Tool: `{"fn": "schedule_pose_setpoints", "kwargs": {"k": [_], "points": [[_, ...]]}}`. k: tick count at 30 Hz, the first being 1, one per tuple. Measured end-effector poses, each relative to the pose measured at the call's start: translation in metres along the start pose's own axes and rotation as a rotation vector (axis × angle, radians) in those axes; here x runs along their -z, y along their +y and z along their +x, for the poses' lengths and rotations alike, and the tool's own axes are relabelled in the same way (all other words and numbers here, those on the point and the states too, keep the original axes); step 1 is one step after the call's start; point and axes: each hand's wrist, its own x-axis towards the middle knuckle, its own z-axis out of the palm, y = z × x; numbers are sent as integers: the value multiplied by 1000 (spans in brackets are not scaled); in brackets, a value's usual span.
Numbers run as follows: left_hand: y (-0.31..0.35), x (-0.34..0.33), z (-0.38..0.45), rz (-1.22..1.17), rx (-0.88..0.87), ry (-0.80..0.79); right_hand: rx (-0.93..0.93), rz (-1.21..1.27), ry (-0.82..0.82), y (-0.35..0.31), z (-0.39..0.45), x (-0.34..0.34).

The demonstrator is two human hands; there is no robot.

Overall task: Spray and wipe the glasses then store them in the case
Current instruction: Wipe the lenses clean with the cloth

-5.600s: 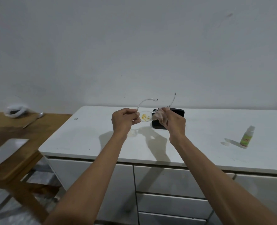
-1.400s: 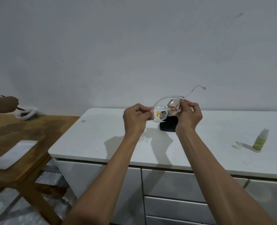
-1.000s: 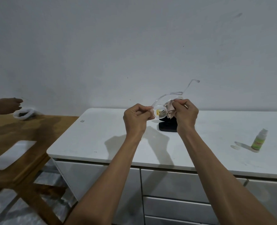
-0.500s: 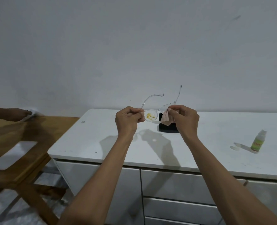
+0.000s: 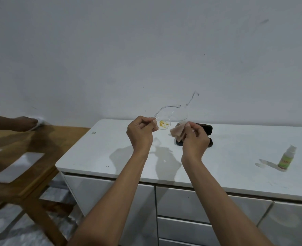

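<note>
the left hand point(image 5: 141, 132) pinches the glasses point(image 5: 171, 117) above the cabinet point(image 5: 111, 153), one lens smeared yellow; the right hand point(image 5: 193, 137) grips a cloth point(image 5: 177, 132) just beside the glasses, apart from them; the case point(image 5: 207, 129) lies open on the cabinet behind the right hand; the spray point(image 5: 286, 159) stands at the cabinet's right end

Plain grey-white wall point(image 5: 146, 50) behind, few dark scuffs upper right. White cabinet point(image 5: 97, 157) w/ glossy top, flat drawer fronts point(image 5: 182, 205) below, no visible handles. Wooden table point(image 5: 22, 148) at left, just beside cabinet, bright light patch reflected on its top; floor point(image 5: 13, 226) under it looks grey marbled tile, blurry.
</note>
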Motion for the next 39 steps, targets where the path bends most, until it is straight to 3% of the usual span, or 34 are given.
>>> {"fn": "schedule_pose_setpoints", "kwargs": {"k": [6, 18, 26, 30, 33, 39], "points": [[0, 4, 1, 34, -29, 32, 70, -58, -233, 1, -14, -16], [-2, 1, -9, 4, 1, 20, 138, -169, -221, 16, -19, -29], [-6, 4, -10, -21, 62, 61, 293, -517, -319, 25, -13, -19], [-7, 4, -11, 0, 63, 60, 329, -657, -258, 22, -13, -15], [-7, 3, -12, 4, 60, 58, 315, -636, -260, 23, -11, -15], [-4, 3, -13, -23, 81, 22, 251, -313, -272, 23, -15, -12]]}}
